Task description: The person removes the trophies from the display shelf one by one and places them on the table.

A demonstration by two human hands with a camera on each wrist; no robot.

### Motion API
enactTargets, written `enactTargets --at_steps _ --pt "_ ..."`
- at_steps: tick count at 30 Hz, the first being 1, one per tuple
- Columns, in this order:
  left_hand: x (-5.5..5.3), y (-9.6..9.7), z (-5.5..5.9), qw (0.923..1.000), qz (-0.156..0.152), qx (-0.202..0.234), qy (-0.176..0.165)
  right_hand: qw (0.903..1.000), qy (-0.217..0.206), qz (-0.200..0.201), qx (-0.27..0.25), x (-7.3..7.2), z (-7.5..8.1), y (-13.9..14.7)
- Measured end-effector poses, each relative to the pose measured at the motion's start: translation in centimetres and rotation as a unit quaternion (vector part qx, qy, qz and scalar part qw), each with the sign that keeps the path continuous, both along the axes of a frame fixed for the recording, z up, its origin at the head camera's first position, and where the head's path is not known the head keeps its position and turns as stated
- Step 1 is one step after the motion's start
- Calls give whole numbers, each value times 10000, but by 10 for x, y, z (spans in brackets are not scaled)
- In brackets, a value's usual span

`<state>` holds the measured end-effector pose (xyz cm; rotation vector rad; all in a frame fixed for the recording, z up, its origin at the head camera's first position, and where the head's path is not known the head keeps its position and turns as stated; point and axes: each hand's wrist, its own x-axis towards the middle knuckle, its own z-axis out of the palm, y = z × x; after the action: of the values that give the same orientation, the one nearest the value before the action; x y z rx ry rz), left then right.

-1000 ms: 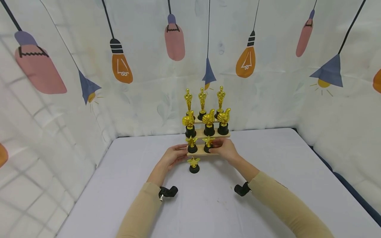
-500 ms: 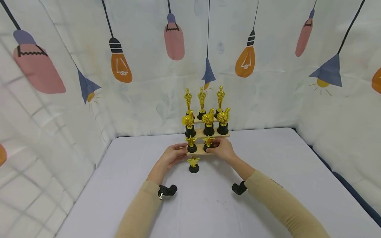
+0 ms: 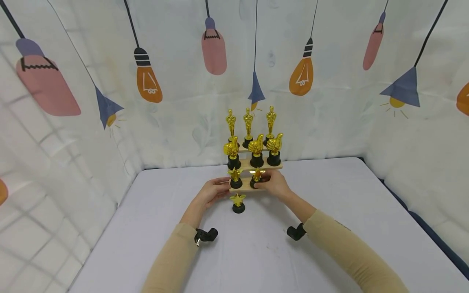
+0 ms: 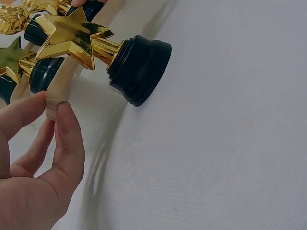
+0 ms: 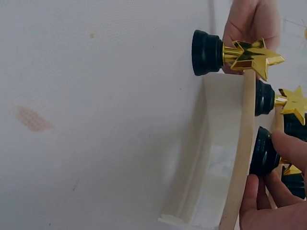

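A tiered wooden display stand [image 3: 246, 185] holds gold trophies with black bases. At the left end of its lowest shelf, my left hand [image 3: 213, 192] pinches the board between thumb and fingers, plainest in the left wrist view. My right hand [image 3: 277, 184] grips the black base of a star trophy [image 5: 264, 152] on that same shelf; the base tilts slightly in the right wrist view. Another star trophy [image 3: 236, 179] stands at the shelf's left end. In front of the stand, a third star trophy [image 4: 139, 69] sits upright on the table.
Thumbs-up trophies [image 3: 257, 151] fill the middle shelf, close behind my right hand. Figure trophies [image 3: 248, 126] stand on the top shelf. A white cloth covers the table [image 3: 249, 252], and a printed curtain [image 3: 183, 134] hangs behind it.
My right forearm has shifted slightly left, its hand staying on the star trophy. The left hand keeps its hold on the shelf end.
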<state>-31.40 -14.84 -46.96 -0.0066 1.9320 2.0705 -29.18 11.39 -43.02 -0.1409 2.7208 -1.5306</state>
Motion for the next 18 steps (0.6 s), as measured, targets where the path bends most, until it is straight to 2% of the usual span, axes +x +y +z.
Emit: enactTargets --at_steps 18 --pt "-3 -1 -3 10000 -34 36 -56 9999 -77 144 28 14 6 5"
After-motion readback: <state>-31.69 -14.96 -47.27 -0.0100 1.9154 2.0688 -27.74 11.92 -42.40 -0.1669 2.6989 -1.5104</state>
